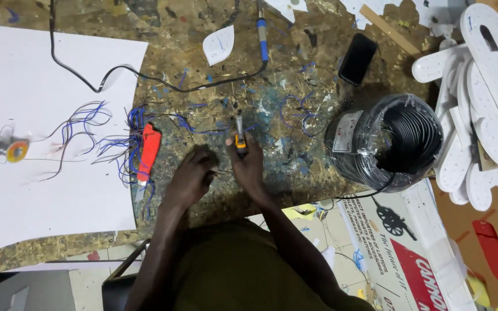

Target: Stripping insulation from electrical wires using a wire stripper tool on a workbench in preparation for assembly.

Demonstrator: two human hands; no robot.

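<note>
The person is leaning over a paint-spattered bench [214, 69], both hands working close together near its front edge. The right hand [249, 167] is gripping a small yellow-and-black hand tool [240, 138], fingers wrapped tight around its handle, the metal tip pointing away from the body. The left hand [191, 175] is curled just beside it, pinching a thin wire [221, 171] that is running across toward the right hand — how firmly it is pinching, I cannot tell.

Just left of the left hand, a red utility knife [148, 152] is lying among a tangle of blue and black wire offcuts [110, 138], which are spilling onto a large white sheet [30, 201]. On that sheet, well apart from the hands, a small solder spool [10, 150] is sitting. A soldering iron with a blue handle [262, 37] is resting at the far side of the bench, its black cord [116, 72] looping across. To the right, a wrapped coil of black cable [399, 141] is sitting near a dark phone [357, 59] and a heap of white cut-out shapes [479, 115].
</note>
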